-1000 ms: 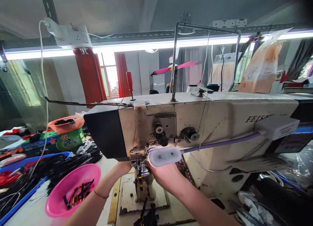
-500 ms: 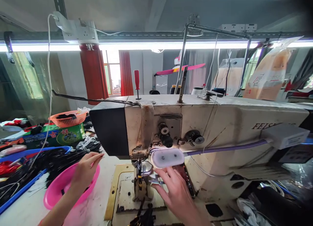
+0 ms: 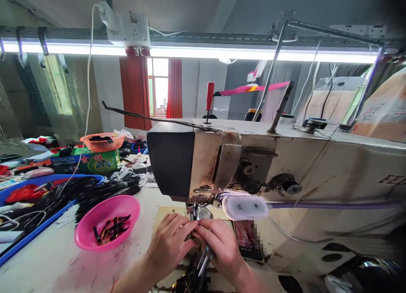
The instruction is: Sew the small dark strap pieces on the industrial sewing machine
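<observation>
Left hand [image 3: 171,238]: fingertips drawn in beside the right's, just below the needle area [image 3: 196,211]; any pinched piece is hidden, cannot tell.
Right hand [image 3: 223,244]: curled round a silver hand tool [image 3: 204,261], low under the palm.
Black straps [image 3: 190,281]: bunched below the hands; more in the pink bowl [image 3: 132,210], left.
Handling (judgement): square up by touch, fingertips clear of the needle, tool tip off the straps.

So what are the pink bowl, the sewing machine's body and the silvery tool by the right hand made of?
Pink bowl: probably plastic, smooth with a slight sheen and one even colour.
Sewing machine's body: likely painted metal, pale and brown-stained.
Silvery tool by the right hand: apparently polished metal, given its bright glints; it's partly covered.
</observation>
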`<state>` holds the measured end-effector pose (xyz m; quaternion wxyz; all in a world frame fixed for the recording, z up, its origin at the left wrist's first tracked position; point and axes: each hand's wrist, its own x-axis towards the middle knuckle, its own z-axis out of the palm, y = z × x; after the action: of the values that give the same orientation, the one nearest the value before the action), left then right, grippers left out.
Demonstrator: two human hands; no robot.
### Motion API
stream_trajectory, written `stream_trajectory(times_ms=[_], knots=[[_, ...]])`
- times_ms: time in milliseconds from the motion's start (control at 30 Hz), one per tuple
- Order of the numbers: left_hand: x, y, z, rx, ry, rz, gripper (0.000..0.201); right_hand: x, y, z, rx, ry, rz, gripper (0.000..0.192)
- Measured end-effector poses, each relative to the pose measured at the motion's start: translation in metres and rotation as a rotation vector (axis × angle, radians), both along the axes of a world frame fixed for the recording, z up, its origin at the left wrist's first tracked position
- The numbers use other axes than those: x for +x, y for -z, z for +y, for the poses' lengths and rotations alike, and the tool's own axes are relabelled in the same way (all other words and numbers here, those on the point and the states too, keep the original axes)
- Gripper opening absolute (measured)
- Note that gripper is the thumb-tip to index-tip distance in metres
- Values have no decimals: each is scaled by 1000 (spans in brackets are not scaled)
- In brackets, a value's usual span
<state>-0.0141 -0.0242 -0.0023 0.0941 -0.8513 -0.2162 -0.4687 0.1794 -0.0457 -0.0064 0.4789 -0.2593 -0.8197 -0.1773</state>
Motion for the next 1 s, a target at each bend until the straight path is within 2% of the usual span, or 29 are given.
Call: stream_trajectory(times_ms=[100,233,367,533,600,733,900,1000], knots=[[9,-1,0,39,-23,-52,20,-1,2,-4,-63,-33,33,22],[9,0,3,-14,71,-127,21,1,7,-8,-93,-64,-11,39],[12,-4,3,-253,147,-295,25,8,12,-6,-53,-19,-125,53],[11,-11,1,-469,194,-314,24,11,2,0,21,-31,-191,42],[8,-12,2,-475,212,-281,26,10,-3,2,68,-17,-204,36],[4,-14,3,-392,221,-238,28,9,-6,2,184,23,-259,23],[3,-16,3,-336,235,-203,27,11,-7,4,216,19,-297,21],[3,-17,3,-348,241,-196,28,9,-5,5,216,68,-314,22]])
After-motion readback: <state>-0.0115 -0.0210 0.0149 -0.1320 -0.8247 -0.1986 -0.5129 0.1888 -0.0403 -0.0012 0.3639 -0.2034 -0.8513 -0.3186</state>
